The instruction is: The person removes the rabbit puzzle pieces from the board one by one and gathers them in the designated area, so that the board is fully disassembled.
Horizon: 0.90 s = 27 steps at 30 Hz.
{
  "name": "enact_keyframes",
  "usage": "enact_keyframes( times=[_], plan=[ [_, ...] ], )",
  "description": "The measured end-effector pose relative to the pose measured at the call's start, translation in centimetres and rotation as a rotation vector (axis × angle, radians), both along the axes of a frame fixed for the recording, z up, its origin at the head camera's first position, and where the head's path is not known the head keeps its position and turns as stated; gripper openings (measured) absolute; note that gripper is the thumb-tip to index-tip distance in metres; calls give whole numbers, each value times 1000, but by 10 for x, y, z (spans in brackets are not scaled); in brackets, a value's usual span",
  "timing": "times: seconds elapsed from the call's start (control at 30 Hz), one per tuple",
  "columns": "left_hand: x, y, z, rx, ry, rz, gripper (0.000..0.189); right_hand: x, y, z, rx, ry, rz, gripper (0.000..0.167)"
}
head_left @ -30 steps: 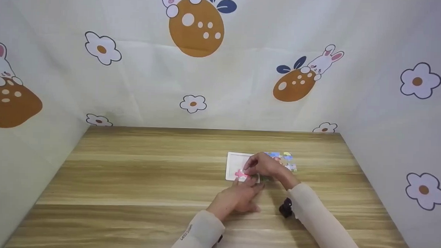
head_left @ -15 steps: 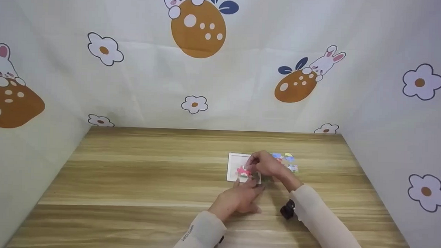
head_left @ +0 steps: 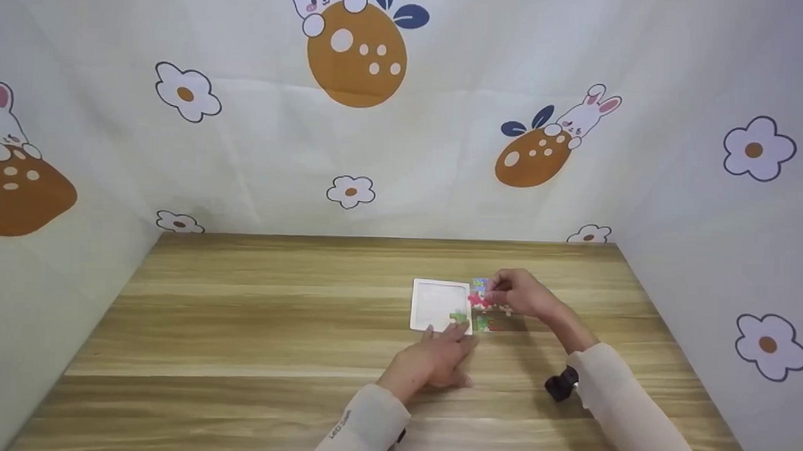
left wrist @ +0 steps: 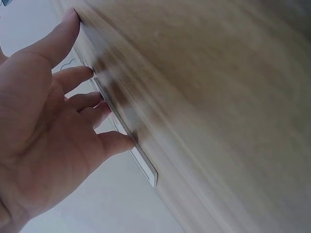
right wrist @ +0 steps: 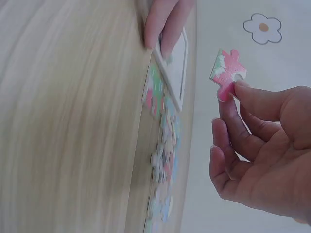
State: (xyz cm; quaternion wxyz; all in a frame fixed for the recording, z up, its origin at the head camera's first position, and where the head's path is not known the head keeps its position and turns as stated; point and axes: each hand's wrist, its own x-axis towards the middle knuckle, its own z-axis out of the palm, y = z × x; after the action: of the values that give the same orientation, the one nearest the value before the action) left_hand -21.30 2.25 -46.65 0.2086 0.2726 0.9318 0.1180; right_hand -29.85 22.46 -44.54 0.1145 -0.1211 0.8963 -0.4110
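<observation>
My right hand [head_left: 524, 294] pinches a pink jigsaw piece [right wrist: 226, 74] between thumb and fingertips, raised above the table. A little white and green shows on the piece. Left of that hand lies a white square puzzle tray [head_left: 415, 305]. One green jigsaw piece [head_left: 458, 317] sits in the tray's near right corner. My left hand [head_left: 431, 359] has its fingers spread, the fingertips resting on the tray's near edge. In the left wrist view, several fingertips [left wrist: 127, 142] touch that edge while the thumb stands apart.
Several loose jigsaw pieces [right wrist: 165, 160] lie right of the tray, partly hidden under my right hand in the head view. A green and red piece [head_left: 485, 323] lies right beside the tray. Patterned cloth [head_left: 264, 147] walls in the wooden table [head_left: 237, 326].
My right hand has moved right, from over the tray to over the loose pieces, carrying the pink piece with it. The green piece in the tray's corner now shows clearly. My left hand stays put.
</observation>
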Motion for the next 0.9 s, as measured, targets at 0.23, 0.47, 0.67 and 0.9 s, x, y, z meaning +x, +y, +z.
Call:
enact_keyframes(
  times=[0.23, 0.47, 0.67, 0.9],
  plan=[
    [0, -1, 1, 1, -10, 3, 77, 6, 27, -8, -5, 19, 21, 7],
    [0, 1, 0, -7, 6, -3, 78, 11, 42, -15, 45, 27, 23, 8],
    [0, 1, 0, -13, 9, 4, 76, 12, 46, -23, 59, 9, 42, 7],
    [0, 1, 0, -11, 10, 9, 77, 12, 45, -26, 118, -33, -17, 5]
  ],
)
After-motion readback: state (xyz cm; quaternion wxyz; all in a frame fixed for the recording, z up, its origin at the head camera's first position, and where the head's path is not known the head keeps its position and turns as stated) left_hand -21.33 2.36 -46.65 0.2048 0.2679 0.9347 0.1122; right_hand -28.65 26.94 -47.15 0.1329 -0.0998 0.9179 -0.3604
